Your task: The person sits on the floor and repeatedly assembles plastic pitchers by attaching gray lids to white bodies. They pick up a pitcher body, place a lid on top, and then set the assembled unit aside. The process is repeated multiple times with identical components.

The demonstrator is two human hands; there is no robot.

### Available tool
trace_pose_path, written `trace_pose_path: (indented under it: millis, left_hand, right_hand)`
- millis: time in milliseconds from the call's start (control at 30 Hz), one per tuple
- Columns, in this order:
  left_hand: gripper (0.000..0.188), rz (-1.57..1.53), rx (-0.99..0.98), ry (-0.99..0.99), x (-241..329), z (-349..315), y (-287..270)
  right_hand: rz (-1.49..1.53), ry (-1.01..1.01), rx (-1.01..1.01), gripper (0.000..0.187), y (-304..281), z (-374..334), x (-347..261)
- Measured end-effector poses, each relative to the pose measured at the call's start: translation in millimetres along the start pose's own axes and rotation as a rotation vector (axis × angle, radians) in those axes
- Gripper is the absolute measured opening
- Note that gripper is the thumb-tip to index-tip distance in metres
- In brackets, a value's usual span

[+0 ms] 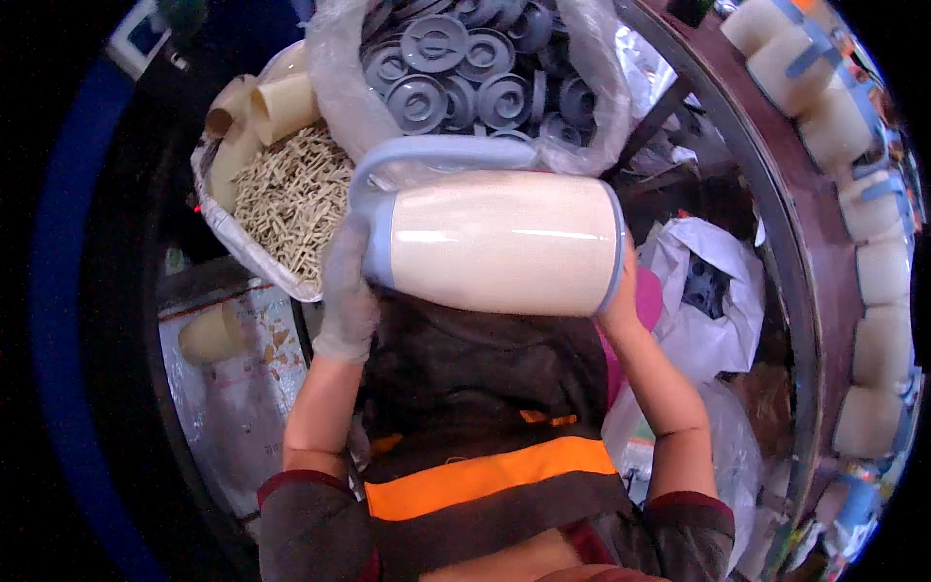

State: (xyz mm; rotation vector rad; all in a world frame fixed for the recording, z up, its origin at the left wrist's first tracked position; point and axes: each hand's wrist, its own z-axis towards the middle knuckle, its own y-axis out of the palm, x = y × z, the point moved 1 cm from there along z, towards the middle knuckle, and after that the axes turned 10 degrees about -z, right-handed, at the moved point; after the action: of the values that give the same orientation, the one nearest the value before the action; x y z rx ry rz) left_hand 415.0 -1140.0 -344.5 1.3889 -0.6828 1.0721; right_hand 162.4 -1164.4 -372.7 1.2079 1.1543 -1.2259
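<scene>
A cream thermos jug [499, 242] with light blue ends and a light blue handle [436, 150] lies sideways in front of me, above my lap. My left hand [347, 301], in a thin whitish glove, grips its blue left end, near where the handle joins. At the opposite end, my bare right hand [621, 291] is closed around the blue-rimmed end. Some fingers of both hands are hidden behind the jug. The handle runs along its far side.
A clear plastic bag [339, 73] of grey round lids [433, 44] stands ahead. To its left, a sack [215, 233] holds small beige pieces [286, 199]. A cream cup-like part [208, 335] lies at left. On the right are a white bag [713, 330] and a curved row of jugs [882, 272].
</scene>
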Motion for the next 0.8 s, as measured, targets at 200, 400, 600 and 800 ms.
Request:
trace_pose_path:
  millis: [200, 400, 600, 800]
  left_hand:
    - [0.039, 0.858, -1.172, 0.504, 70, -20, 74]
    - [0.032, 0.799, -0.878, 0.3, 34, 10, 73]
    - [0.03, 0.718, -0.552, 0.41, 9, 30, 70]
    - [0.03, 0.481, -0.168, 0.128, -30, 51, -18]
  right_hand:
    - [-0.144, 0.795, -1.047, 0.03, -40, -24, 116]
    - [-0.012, 0.14, -0.533, 0.036, -51, -36, -1]
    - [-0.243, 0.073, -0.074, 0.035, -75, -71, -68]
    - [-0.122, -0.695, 0.59, 0.044, -184, -12, -179]
